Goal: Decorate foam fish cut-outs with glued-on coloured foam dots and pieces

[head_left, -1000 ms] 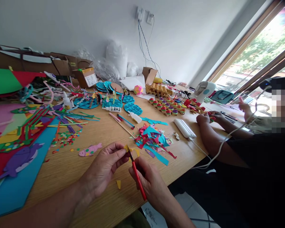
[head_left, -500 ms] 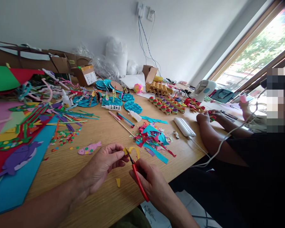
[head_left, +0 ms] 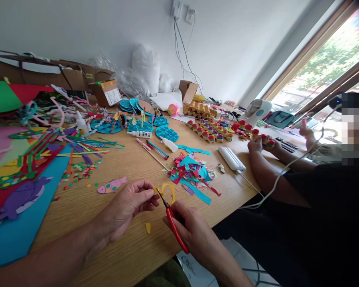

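Between the thumb and fingertips of my left hand [head_left: 139,199] is pinched a small piece of yellow paper [head_left: 157,191]. My right hand [head_left: 189,223] grips the red-handled scissors [head_left: 177,233], whose dark blades meet the paper at my left fingertips. A curved yellow paper strip [head_left: 171,191] shows just beyond the blades; I cannot tell whether it is joined to the held piece. Below my hands a yellow scrap [head_left: 148,228] lies on the wooden table [head_left: 119,259]. Left of my left hand rests a pink paper fish [head_left: 112,185] with green dots.
A heap of paper scraps [head_left: 191,169] lies beyond my hands, with glue bottles [head_left: 169,144] and pens [head_left: 157,150] behind. A white power bank [head_left: 231,158] sits at right, near a co-worker's arms [head_left: 265,167]. Coloured sheets [head_left: 44,215] and a purple paper whale [head_left: 22,195] are at left.
The scissor blades have come closer together at the yellow paper, with both hands nearly in place. The co-worker's hands have shifted slightly, showing more of a red-and-green painted piece.
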{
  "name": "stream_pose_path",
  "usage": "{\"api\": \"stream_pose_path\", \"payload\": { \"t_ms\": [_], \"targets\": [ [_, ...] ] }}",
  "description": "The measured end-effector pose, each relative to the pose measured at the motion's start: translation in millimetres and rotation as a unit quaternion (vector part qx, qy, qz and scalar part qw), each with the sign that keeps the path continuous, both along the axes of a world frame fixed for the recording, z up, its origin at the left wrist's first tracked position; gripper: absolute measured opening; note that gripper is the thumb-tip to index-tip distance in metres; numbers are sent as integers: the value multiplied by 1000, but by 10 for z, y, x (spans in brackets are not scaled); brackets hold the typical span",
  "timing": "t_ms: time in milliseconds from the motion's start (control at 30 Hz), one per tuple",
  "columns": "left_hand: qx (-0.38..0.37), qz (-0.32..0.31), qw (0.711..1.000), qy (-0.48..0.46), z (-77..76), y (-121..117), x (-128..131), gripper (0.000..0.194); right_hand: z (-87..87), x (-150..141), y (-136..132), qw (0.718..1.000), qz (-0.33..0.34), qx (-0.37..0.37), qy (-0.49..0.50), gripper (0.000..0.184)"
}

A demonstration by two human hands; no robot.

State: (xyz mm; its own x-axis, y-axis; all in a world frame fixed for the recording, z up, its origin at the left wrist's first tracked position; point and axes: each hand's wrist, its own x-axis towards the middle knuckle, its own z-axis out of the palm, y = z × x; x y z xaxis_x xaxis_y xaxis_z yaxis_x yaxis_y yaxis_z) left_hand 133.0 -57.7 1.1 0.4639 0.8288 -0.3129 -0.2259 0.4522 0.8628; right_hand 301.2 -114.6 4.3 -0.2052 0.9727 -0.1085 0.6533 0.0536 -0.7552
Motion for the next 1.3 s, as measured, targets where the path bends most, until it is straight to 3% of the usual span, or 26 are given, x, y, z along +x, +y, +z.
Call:
{"api": "stream_pose_path", "payload": {
  "t_ms": [1300],
  "targets": [
    [13,-30,998,60,-26,-6,-51,16,9,33,-42,1000,12,-9,-25,25]
  ]
}}
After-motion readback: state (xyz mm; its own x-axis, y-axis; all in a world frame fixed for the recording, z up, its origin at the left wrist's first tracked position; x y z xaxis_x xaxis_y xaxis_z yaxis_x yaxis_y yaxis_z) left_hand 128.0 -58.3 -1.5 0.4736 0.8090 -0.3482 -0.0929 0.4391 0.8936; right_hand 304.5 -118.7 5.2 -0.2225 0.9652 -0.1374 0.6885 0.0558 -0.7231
